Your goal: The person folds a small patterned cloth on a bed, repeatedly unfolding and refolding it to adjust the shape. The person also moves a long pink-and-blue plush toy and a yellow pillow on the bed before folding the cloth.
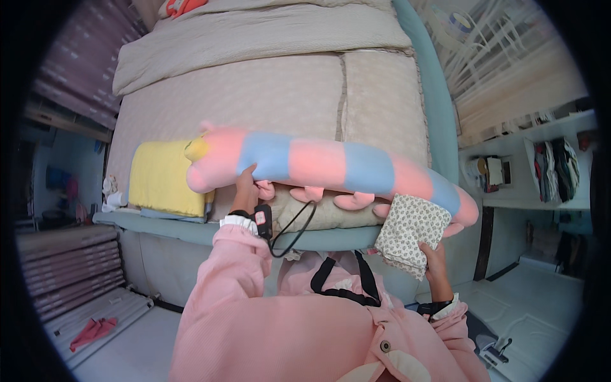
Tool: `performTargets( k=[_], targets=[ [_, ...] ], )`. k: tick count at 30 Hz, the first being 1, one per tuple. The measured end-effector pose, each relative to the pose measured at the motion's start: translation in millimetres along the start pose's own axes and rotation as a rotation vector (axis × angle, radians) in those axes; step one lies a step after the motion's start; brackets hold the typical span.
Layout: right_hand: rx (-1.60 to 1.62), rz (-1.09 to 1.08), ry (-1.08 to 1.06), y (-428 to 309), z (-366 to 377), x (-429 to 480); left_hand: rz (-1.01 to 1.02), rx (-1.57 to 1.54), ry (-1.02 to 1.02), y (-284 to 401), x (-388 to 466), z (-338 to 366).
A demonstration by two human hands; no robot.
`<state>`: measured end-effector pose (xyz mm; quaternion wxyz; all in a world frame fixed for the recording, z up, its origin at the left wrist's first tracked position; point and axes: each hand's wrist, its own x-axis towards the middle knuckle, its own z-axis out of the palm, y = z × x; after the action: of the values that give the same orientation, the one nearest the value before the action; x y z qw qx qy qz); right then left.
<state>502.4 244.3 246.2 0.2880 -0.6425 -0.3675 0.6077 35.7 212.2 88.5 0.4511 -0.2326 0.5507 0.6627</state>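
Observation:
A long pink and blue striped plush caterpillar (317, 161) lies across the near part of the bed (267, 90), its yellow-snouted head at the left. My left hand (245, 187) touches the underside of the toy near its head, thumb against a blue band; the other fingers are hidden beneath it. In my right hand (435, 265) is a folded cream cloth with a small dark print (413, 229), held by its right edge and overlapping the toy's tail end. Left of the toy's head sits a folded yellow cloth (167, 179), on top of a blue one.
A rumpled beige quilt (267, 31) covers the bed's far end. White shelving (525, 191) with hanging clothes stands at the right. A pink cloth (93, 333) rests on a white surface at lower left. A black cable (305, 224) loops from my left wrist.

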Motion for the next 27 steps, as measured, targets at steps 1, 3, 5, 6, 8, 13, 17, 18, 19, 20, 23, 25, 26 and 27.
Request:
performTargets(
  k=[1,3,5,6,8,13,17,18,19,20,23,25,26,27],
  targets=[
    [0.018,-0.041,-0.007,1.4,-1.1,-1.5,0.026,-0.014,-0.043,3.2,-4.9,5.4],
    [0.024,-0.069,0.02,2.6,-3.6,-3.8,0.04,-0.034,-0.069,12.9,-27.3,7.7],
    [0.056,-0.083,0.027,0.7,-8.5,-5.1,0.103,0.014,-0.177,21.6,-61.4,6.0],
    [0.051,-0.079,0.074,-0.9,-12.4,-6.2,0.14,0.032,-0.239,23.6,-80.2,2.6],
    [0.064,-0.113,0.074,-5.9,-20.9,-4.6,0.173,0.047,-0.255,23.9,-109.6,-11.1],
    [-0.01,-0.039,-0.007,1.5,-39.4,-5.3,0.048,0.2,-0.124,-4.5,-90.7,-71.5],
    [-0.149,-0.04,0.014,16.0,-40.8,-6.0,-0.078,0.031,-0.049,-40.5,-33.9,-96.1],
    [-0.143,-0.042,0.033,18.1,-41.3,-7.1,-0.066,0.031,-0.124,-42.7,-24.0,-95.5],
    [-0.136,-0.04,0.051,19.9,-39.8,-8.0,-0.075,0.039,-0.15,-41.2,-14.5,-92.2],
    [-0.124,-0.044,0.068,21.9,-38.4,-11.0,-0.075,0.048,-0.188,-36.7,-8.5,-88.9],
    [-0.059,-0.079,0.084,25.2,-35.8,-19.2,-0.148,0.173,-0.076,-23.1,-1.1,-75.7],
    [-0.079,-0.068,0.14,27.4,-35.9,-28.7,-0.166,0.218,-0.019,-19.2,1.9,-64.5],
    [-0.089,-0.06,0.169,29.2,-35.6,-34.1,-0.184,0.238,0.002,-17.6,2.3,-60.7],
    [-0.073,-0.032,0.167,31.1,-35.0,-40.0,-0.174,0.224,-0.016,-16.5,2.2,-57.9]
  ],
)
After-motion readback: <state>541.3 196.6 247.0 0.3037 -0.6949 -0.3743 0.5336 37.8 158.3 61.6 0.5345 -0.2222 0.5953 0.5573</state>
